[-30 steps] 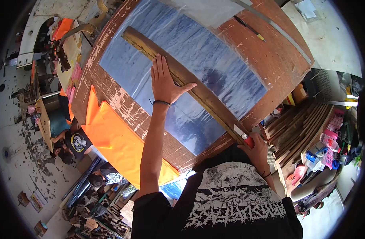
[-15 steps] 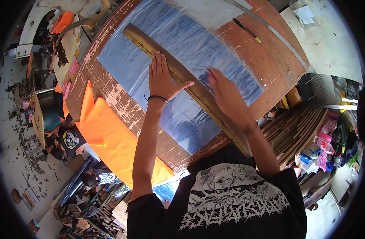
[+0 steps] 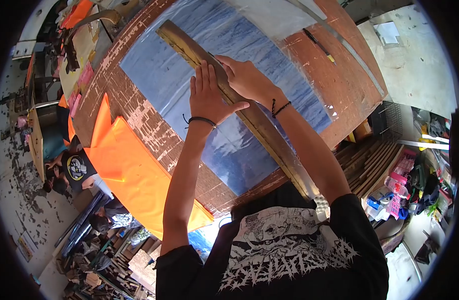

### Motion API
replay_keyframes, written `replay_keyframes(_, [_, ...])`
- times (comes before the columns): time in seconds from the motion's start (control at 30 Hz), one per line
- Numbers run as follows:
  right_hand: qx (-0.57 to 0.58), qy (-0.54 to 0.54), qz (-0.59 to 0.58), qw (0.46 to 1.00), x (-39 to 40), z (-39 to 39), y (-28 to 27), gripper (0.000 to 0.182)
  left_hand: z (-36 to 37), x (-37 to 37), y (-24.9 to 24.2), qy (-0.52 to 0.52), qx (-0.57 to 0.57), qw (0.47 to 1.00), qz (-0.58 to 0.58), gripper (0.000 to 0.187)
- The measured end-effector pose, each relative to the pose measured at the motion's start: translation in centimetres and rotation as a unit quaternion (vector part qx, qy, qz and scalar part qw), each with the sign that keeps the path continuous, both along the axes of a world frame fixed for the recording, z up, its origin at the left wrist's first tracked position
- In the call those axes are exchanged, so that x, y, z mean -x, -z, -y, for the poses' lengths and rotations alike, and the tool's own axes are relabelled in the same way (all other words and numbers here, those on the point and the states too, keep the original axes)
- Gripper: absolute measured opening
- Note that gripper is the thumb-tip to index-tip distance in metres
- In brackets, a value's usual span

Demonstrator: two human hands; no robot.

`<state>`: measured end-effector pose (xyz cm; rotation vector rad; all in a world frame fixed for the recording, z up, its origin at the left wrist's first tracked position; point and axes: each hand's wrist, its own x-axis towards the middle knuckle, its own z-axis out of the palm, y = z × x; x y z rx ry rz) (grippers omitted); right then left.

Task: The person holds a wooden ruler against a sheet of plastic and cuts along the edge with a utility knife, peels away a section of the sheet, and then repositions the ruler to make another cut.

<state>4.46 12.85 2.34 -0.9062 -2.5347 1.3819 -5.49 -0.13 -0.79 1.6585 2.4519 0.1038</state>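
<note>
My left hand (image 3: pixel 208 95) lies flat with its thumb spread, pressing on a long wooden bar (image 3: pixel 263 134). The bar runs diagonally across a blue-and-white printed sheet (image 3: pixel 152 75) on the worn brown table (image 3: pixel 354 82). Just beyond the left hand, my right hand (image 3: pixel 247 77) is closed near the bar's far edge. A small dark tip shows at its fingers, but what it grips is mostly hidden. Farther right on the table lies a thin black tool with a yellow end (image 3: pixel 319 46).
A folded orange sheet (image 3: pixel 134 172) hangs over the table's left edge. A long metal strip (image 3: pixel 347 44) lies along the right side. Wooden strips (image 3: pixel 374 167) are stacked at lower right. Two people are at the left, one in a black shirt (image 3: pixel 78 166).
My right hand has moved up and left along the bar, from lower right to beside the left fingertips. The left hand stays flat on the bar. The view has shifted slightly.
</note>
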Motion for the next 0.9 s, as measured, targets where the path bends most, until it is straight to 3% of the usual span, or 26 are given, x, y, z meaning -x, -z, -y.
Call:
replay_keyframes(0.23, [-0.064,0.009,0.008,0.998,1.2,1.0,-0.2,0.042,0.0,-0.1,0.3,0.000,0.004,1.000,-0.013,0.144])
replay_keyframes(0.43, [-0.033,0.020,0.066,0.997,1.8,2.0,-1.5,0.042,-0.1,0.2,0.5,0.010,-0.005,0.999,-0.030,0.141])
replay_keyframes(0.53, [-0.137,-0.029,0.018,0.990,1.1,2.0,0.8,0.036,-0.1,0.2,0.8,0.004,-0.001,1.000,-0.028,0.145])
replay_keyframes(0.67, [-0.198,-0.116,0.065,0.971,-1.1,1.5,2.4,0.034,0.0,0.3,1.1,0.013,-0.002,0.999,-0.048,0.138])
replay_keyframes(0.77, [-0.153,-0.117,0.069,0.979,-3.1,1.7,2.1,0.044,0.0,0.4,1.3,0.019,0.001,0.998,-0.060,0.134])
replay_keyframes(0.9, [-0.116,-0.058,0.022,0.991,-5.7,3.6,0.7,0.037,0.1,0.4,1.8,0.013,-0.019,0.998,-0.054,0.136])
